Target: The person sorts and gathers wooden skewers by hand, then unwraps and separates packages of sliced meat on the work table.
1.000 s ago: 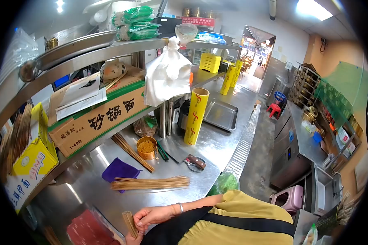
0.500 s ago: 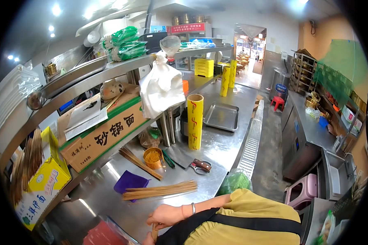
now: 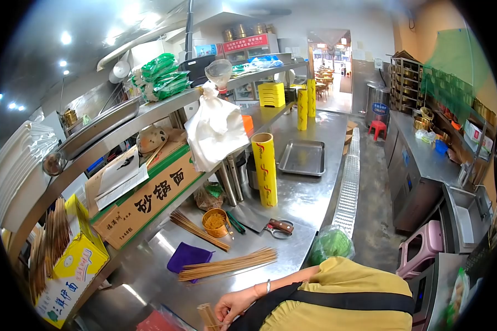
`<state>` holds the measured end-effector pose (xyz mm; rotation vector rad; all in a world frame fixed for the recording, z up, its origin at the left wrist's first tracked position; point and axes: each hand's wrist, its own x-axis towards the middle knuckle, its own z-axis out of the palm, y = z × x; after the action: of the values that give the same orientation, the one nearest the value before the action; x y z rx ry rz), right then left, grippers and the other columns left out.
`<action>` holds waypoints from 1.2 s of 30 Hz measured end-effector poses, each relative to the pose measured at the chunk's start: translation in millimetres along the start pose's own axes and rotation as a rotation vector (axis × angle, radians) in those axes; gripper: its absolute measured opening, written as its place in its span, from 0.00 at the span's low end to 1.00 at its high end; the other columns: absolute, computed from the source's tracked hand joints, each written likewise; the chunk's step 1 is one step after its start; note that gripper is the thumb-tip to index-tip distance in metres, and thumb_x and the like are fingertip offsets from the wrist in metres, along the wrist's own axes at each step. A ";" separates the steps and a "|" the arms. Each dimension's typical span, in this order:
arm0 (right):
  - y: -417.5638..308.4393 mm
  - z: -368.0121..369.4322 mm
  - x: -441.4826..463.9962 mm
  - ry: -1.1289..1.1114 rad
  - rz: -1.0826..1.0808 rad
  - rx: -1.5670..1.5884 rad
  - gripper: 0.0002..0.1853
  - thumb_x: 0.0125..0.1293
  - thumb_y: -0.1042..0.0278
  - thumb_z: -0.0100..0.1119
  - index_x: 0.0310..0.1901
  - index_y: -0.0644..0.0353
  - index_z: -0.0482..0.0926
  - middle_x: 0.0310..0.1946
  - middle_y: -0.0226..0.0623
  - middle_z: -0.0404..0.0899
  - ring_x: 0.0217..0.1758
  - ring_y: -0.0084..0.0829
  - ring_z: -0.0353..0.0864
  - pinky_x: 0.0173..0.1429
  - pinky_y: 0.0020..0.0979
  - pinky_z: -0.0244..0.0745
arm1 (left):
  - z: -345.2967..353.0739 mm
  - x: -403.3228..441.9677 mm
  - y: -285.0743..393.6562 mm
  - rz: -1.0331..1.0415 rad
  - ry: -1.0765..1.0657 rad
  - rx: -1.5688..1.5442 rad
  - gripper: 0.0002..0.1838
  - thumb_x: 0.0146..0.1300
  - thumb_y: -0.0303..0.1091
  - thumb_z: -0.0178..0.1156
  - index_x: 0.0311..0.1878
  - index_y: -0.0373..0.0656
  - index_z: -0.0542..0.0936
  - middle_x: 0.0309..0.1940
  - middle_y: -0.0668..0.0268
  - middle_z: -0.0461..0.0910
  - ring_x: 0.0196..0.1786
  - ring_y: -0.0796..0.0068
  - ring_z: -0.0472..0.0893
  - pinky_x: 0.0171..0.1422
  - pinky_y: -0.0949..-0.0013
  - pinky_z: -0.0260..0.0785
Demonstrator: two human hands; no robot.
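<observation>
My right hand [image 3: 234,304], with a bracelet on its wrist, is at the bottom edge, its fingers closed on a small bundle of bamboo skewers [image 3: 207,315], cut off by the frame. My left hand is out of view. Beyond the right hand, a loose pile of bamboo skewers [image 3: 232,266] lies on the steel counter, partly over a purple cloth [image 3: 186,257]. A second bunch of skewers [image 3: 196,229] lies behind it, beside a round container of yellowish bits [image 3: 214,220]. Left of the hand, a red item in clear plastic [image 3: 156,321] is partly cut off.
Scissors [image 3: 280,231], a cleaver [image 3: 251,219] and an upright yellow wrap roll [image 3: 265,171] stand or lie farther along the counter. A metal tray [image 3: 302,158] is behind them. A carton [image 3: 149,201] sits under the overhead shelf. Bagged green produce [image 3: 331,246] is at the counter's right edge.
The view has shifted slightly, so the counter things appear lower and further right. My right hand has moved a little down and right in view, still gripping the skewers, more of which now show.
</observation>
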<state>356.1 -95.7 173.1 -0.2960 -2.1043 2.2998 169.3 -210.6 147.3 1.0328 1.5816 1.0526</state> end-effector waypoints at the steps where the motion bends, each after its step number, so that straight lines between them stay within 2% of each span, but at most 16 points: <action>1: 17.6 0.3 4.4 0.000 0.000 0.001 0.13 0.67 0.58 0.53 0.32 0.58 0.76 0.23 0.29 0.77 0.23 0.16 0.69 0.27 0.18 0.62 | -1.3 -1.8 3.5 -0.029 0.032 -0.029 0.22 0.58 0.33 0.62 0.55 0.36 0.72 0.43 0.59 0.78 0.44 0.67 0.77 0.50 0.67 0.68; 5: 32.3 -6.8 8.2 -0.015 -0.033 0.371 0.16 0.70 0.56 0.47 0.31 0.59 0.74 0.26 0.30 0.76 0.24 0.18 0.69 0.31 0.19 0.65 | -8.9 -11.2 10.9 -0.117 0.127 -0.071 0.22 0.58 0.33 0.62 0.55 0.36 0.72 0.42 0.59 0.78 0.44 0.66 0.77 0.49 0.67 0.69; 6: 33.1 -13.2 12.8 -0.050 -0.161 0.777 0.13 0.67 0.56 0.51 0.35 0.58 0.75 0.31 0.30 0.77 0.28 0.22 0.73 0.39 0.27 0.69 | -9.2 -13.0 5.5 -0.117 0.124 -0.058 0.22 0.58 0.33 0.62 0.55 0.36 0.72 0.42 0.59 0.78 0.44 0.66 0.77 0.49 0.67 0.69; 7: 32.8 -17.3 16.9 -0.086 -0.291 1.183 0.12 0.64 0.57 0.55 0.40 0.58 0.76 0.35 0.31 0.79 0.32 0.27 0.77 0.46 0.35 0.72 | -14.7 -4.0 -16.1 0.042 0.096 0.029 0.22 0.58 0.33 0.62 0.55 0.36 0.72 0.42 0.59 0.78 0.43 0.67 0.77 0.48 0.67 0.69; 9: 11.1 -17.0 13.5 -0.080 -0.382 1.190 0.15 0.71 0.57 0.45 0.44 0.62 0.74 0.39 0.30 0.76 0.29 0.17 0.70 0.49 0.30 0.71 | -19.9 8.4 -33.4 0.529 0.033 0.286 0.23 0.57 0.31 0.62 0.55 0.37 0.71 0.39 0.60 0.78 0.40 0.67 0.77 0.45 0.66 0.70; 11: -0.4 -18.2 10.3 -0.055 -0.286 1.259 0.22 0.70 0.52 0.44 0.51 0.64 0.72 0.43 0.34 0.77 0.29 0.14 0.69 0.44 0.21 0.71 | -18.8 0.7 -27.5 0.465 -0.011 0.299 0.22 0.57 0.31 0.62 0.54 0.38 0.70 0.38 0.59 0.79 0.38 0.65 0.78 0.44 0.64 0.70; 17: -43.6 -33.2 -2.3 -0.166 -0.187 0.839 0.23 0.70 0.52 0.45 0.56 0.64 0.70 0.51 0.38 0.76 0.19 0.12 0.63 0.30 0.17 0.68 | -20.5 -4.1 15.1 0.264 -0.104 0.754 0.21 0.54 0.32 0.63 0.51 0.45 0.70 0.34 0.53 0.80 0.37 0.52 0.79 0.41 0.59 0.70; 21: -87.6 5.3 -15.0 -0.162 -0.532 -0.541 0.18 0.65 0.63 0.56 0.51 0.64 0.71 0.33 0.30 0.75 0.24 0.17 0.66 0.28 0.19 0.62 | -20.8 -13.2 17.6 0.277 -0.057 0.929 0.20 0.57 0.32 0.62 0.51 0.44 0.68 0.29 0.59 0.79 0.26 0.59 0.77 0.29 0.63 0.68; 23: -110.9 16.4 -26.1 -0.205 -0.304 -0.435 0.21 0.63 0.63 0.60 0.52 0.70 0.73 0.48 0.46 0.77 0.50 0.32 0.76 0.53 0.31 0.72 | -18.2 -17.4 20.6 0.258 -0.049 0.708 0.20 0.57 0.32 0.62 0.51 0.44 0.68 0.28 0.61 0.78 0.25 0.62 0.76 0.28 0.65 0.67; 27: -17.9 2.5 16.3 -0.198 -0.260 -0.051 0.17 0.67 0.62 0.52 0.54 0.61 0.70 0.31 0.30 0.73 0.25 0.18 0.66 0.27 0.19 0.61 | -10.4 -21.8 38.4 0.168 -0.011 -0.175 0.18 0.60 0.31 0.61 0.51 0.42 0.68 0.24 0.68 0.73 0.19 0.75 0.71 0.22 0.72 0.62; 28: -0.5 -7.4 21.6 -0.132 -0.206 0.552 0.18 0.68 0.61 0.50 0.56 0.59 0.69 0.32 0.31 0.74 0.25 0.18 0.66 0.27 0.18 0.62 | -7.1 -24.4 43.4 0.195 -0.007 -0.202 0.16 0.61 0.31 0.60 0.49 0.42 0.67 0.25 0.75 0.67 0.20 0.87 0.64 0.21 0.80 0.55; 29: -6.7 -10.3 20.2 -0.054 -0.128 1.147 0.18 0.69 0.61 0.48 0.58 0.57 0.67 0.33 0.31 0.75 0.24 0.17 0.65 0.27 0.17 0.62 | -8.8 -22.0 37.1 0.199 0.000 -0.209 0.16 0.61 0.31 0.60 0.49 0.42 0.67 0.25 0.75 0.67 0.20 0.87 0.64 0.21 0.80 0.55; 30: -12.1 -13.8 15.4 -0.070 -0.150 1.215 0.15 0.69 0.59 0.48 0.52 0.57 0.72 0.37 0.36 0.78 0.22 0.15 0.63 0.26 0.15 0.64 | -12.9 -19.3 26.0 0.257 -0.013 -0.154 0.17 0.60 0.32 0.61 0.49 0.42 0.67 0.23 0.72 0.69 0.19 0.82 0.66 0.21 0.76 0.57; 32: -31.4 -16.6 8.0 -0.074 -0.145 1.225 0.16 0.70 0.58 0.47 0.54 0.56 0.70 0.39 0.39 0.78 0.21 0.15 0.63 0.26 0.15 0.63 | -17.4 -18.1 21.7 0.311 -0.026 -0.090 0.17 0.60 0.33 0.62 0.48 0.42 0.67 0.21 0.69 0.71 0.17 0.76 0.69 0.20 0.73 0.59; 34: -42.5 -19.4 2.7 -0.126 -0.177 1.136 0.20 0.71 0.55 0.43 0.60 0.52 0.64 0.45 0.46 0.77 0.20 0.14 0.63 0.25 0.14 0.62 | -15.7 -19.2 35.0 0.745 0.001 0.581 0.16 0.59 0.36 0.61 0.45 0.43 0.66 0.19 0.57 0.73 0.20 0.56 0.74 0.22 0.62 0.64; 36: -49.5 -26.8 -3.2 -0.134 -0.233 0.962 0.23 0.71 0.55 0.43 0.63 0.53 0.60 0.49 0.48 0.75 0.21 0.14 0.63 0.25 0.14 0.62 | -17.7 -28.4 59.5 0.636 -0.028 0.760 0.16 0.59 0.37 0.60 0.44 0.44 0.66 0.20 0.52 0.74 0.24 0.50 0.75 0.25 0.57 0.65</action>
<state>357.3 -64.9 220.4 0.1233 -0.7812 2.8601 166.2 -223.9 214.2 2.1554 1.7055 0.8114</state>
